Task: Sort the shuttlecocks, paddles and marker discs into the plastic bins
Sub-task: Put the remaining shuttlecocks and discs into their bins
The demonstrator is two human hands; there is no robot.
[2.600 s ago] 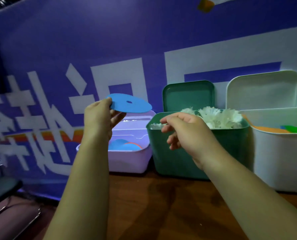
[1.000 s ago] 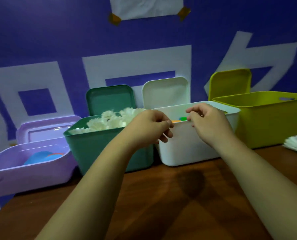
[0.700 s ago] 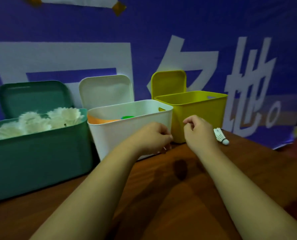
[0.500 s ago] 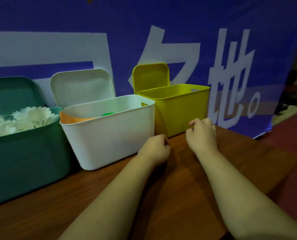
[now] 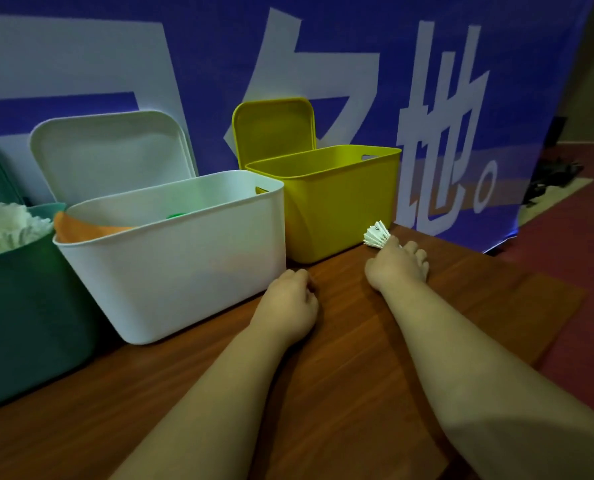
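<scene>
White shuttlecock (image 5: 377, 234) pinched in the curled fingers of the right hand (image 5: 397, 268), just beside the near right corner of the yellow bin (image 5: 326, 202), low at the wooden table (image 5: 351, 358); the left hand (image 5: 288, 306), fingers curled under on nothing visible, rests in front of that bin, white bin (image 5: 171, 258) to its left.

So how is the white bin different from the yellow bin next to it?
The white bin shows an orange piece and a green piece inside; the yellow bin shows nothing inside, though its bottom is hidden. The white bin sits beside the green bin; the yellow bin ends the row, by the shuttlecock the right hand holds. Both are open, lids propped behind them, on the wooden table.
</scene>
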